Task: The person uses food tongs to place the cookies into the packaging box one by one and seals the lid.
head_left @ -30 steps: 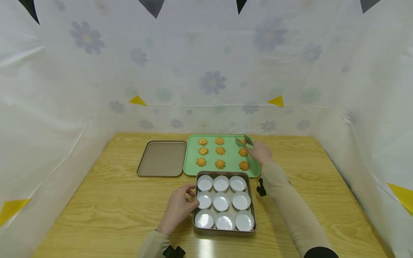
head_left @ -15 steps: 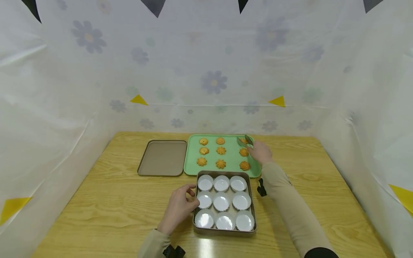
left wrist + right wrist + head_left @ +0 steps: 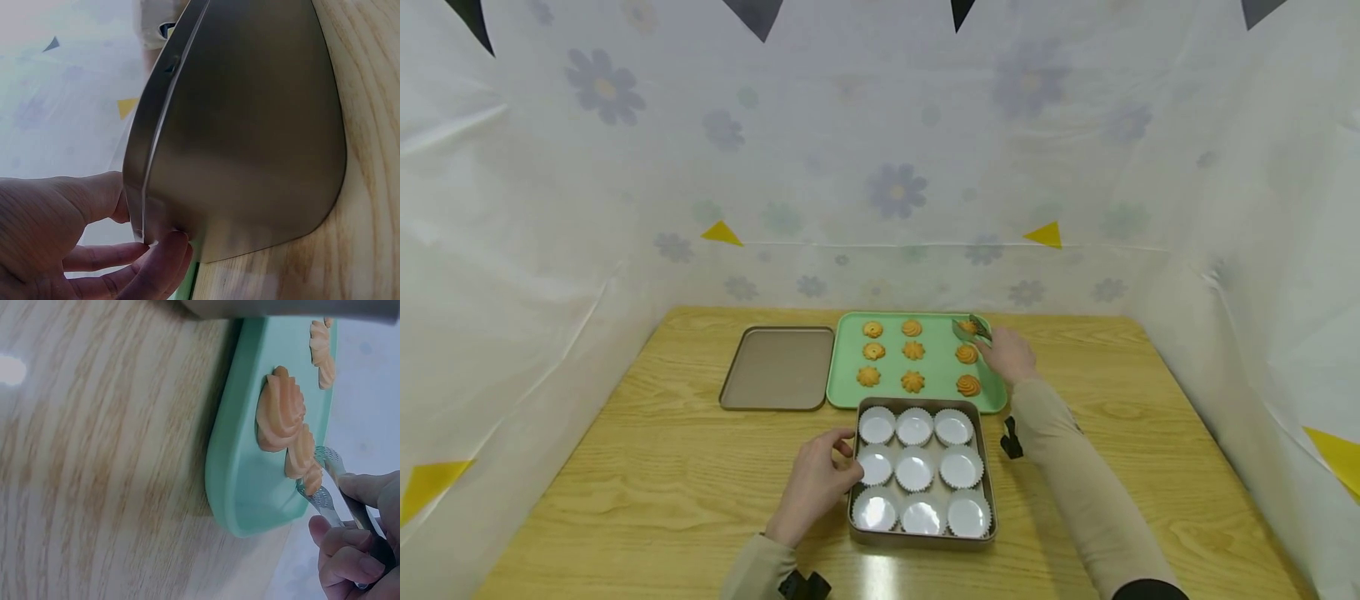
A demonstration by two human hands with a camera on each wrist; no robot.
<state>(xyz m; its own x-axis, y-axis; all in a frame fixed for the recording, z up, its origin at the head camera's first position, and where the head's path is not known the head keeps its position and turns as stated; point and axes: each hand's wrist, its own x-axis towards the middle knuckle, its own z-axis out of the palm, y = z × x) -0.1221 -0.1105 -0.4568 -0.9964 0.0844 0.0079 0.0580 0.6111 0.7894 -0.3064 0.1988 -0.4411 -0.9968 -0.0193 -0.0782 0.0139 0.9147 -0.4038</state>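
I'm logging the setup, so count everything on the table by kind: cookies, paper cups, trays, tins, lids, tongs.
Cookies: 9, one between the tongs' tips
White paper cups: 9
Green tray: 1
Metal tin holding the cups: 1
Flat metal lid: 1
Tongs, held by the right hand: 1
Total: 22

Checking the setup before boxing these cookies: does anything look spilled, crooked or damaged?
Nothing stands out. Nine cookies sit in neat rows on the green tray, nine white paper cups fill the tin, and the lid lies flat. The right hand grips tongs at the far-right cookie; the left hand holds the tin's edge.
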